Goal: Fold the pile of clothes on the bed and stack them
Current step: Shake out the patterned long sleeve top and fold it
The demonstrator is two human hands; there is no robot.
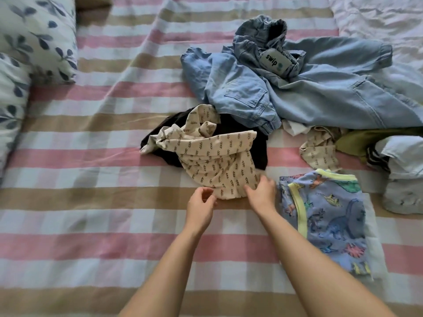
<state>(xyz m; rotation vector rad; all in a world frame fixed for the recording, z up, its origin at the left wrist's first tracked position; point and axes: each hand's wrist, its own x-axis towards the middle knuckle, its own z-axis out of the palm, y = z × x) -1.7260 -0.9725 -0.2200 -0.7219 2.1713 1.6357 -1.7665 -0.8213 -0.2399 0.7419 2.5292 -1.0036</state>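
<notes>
A crumpled cream garment with small dark prints [212, 156] lies mid-bed, partly over a black garment [242, 133]. My left hand [201, 204] hovers at its near hem with fingers loosely curled, holding nothing I can make out. My right hand [261, 191] rests on the hem's right corner, fingers laid over the cloth. To the right lies a folded blue dinosaur-print garment with yellow trim [329, 220]. Behind, light denim clothes [309, 88] are heaped with a "swip" label showing. A second cream printed piece [320, 149] lies beside an olive garment [370, 138].
The bed wears a pink, tan and white striped sheet [91, 202]. Leaf-print pillows [34, 42] sit at the far left. A white duvet [377, 14] fills the far right corner. Pale blue folded cloth [402, 179] lies at the right edge.
</notes>
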